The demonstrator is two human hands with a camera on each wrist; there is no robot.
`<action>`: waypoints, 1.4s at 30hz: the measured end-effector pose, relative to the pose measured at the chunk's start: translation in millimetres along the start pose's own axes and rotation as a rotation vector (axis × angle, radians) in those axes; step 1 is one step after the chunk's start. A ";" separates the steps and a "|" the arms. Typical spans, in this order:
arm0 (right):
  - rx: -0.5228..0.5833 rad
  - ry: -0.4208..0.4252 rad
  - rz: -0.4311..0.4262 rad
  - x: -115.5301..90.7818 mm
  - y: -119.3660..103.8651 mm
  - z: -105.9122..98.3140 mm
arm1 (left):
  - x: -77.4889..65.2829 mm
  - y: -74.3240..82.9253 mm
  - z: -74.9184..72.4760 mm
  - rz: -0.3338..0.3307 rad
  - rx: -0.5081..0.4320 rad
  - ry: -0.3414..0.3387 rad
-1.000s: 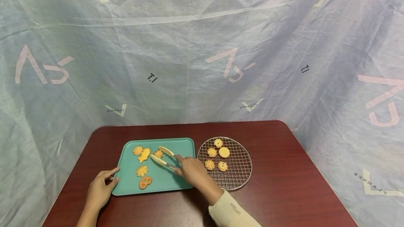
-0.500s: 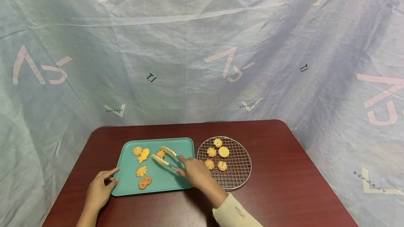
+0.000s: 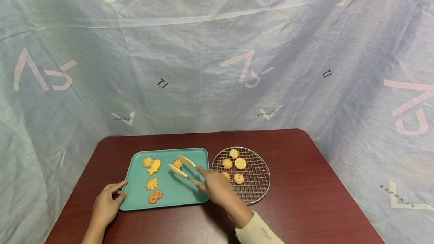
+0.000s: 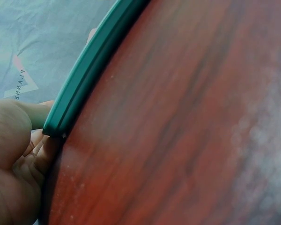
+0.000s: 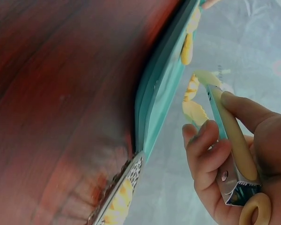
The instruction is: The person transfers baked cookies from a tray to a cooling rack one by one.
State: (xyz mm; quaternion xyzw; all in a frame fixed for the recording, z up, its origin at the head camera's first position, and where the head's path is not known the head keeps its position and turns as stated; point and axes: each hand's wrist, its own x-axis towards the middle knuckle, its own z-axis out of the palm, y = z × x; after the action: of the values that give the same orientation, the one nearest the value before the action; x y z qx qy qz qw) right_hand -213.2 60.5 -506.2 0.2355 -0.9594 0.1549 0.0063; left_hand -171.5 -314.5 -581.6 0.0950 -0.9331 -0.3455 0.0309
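Observation:
My right hand [image 3: 218, 187] grips a pair of tongs [image 3: 183, 172], cream-tipped with a metal hinge end. Between the tong tips is a flower-shaped cookie [image 3: 177, 164], over the right half of the teal tray [image 3: 183, 195]; in the right wrist view this cookie [image 5: 190, 87] shows off the tray surface. At the tray's left edge, my left hand [image 3: 106, 202] holds the rim between thumb and fingers, as the left wrist view shows. On the tray lie a swirl cookie [image 3: 147, 162], a fish-shaped cookie [image 3: 154, 167], another flower cookie [image 3: 152, 184] and a pretzel [image 3: 155, 196].
Right of the tray stands a round wire rack [image 3: 254, 183] bearing several cookies, one of them a round disc [image 3: 240, 163]. Both sit on a dark red wooden table [image 3: 298, 199]. A grey printed cloth [image 3: 203, 86] hangs behind and at the sides.
My right hand has moved right, toward the rack, with the tongs and the flower cookie between their tips. The left hand stays at the tray's edge.

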 end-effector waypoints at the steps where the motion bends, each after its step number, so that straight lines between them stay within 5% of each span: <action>1: 0.005 -0.001 0.005 -1.3 0.8 -0.6 | -0.2 -0.5 0.1 0.001 0.001 0.001; 18: 0.054 0.055 0.026 -19.4 20.4 -10.2 | -4.3 0.0 1.7 0.042 -0.007 0.059; 30: 0.044 0.150 0.017 -34.7 38.9 -19.7 | -3.6 0.6 0.7 0.004 -0.016 0.009; 42: 0.069 0.173 0.098 -52.0 65.5 -25.6 | -2.5 1.7 0.4 0.019 -0.014 0.022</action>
State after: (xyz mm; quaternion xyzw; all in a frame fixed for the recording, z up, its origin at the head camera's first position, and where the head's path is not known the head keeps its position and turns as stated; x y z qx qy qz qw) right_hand -198.2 146.6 -505.6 0.1741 -0.9598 0.2077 0.0732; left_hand -169.4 -312.5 -580.8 0.0896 -0.9311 -0.3507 0.0450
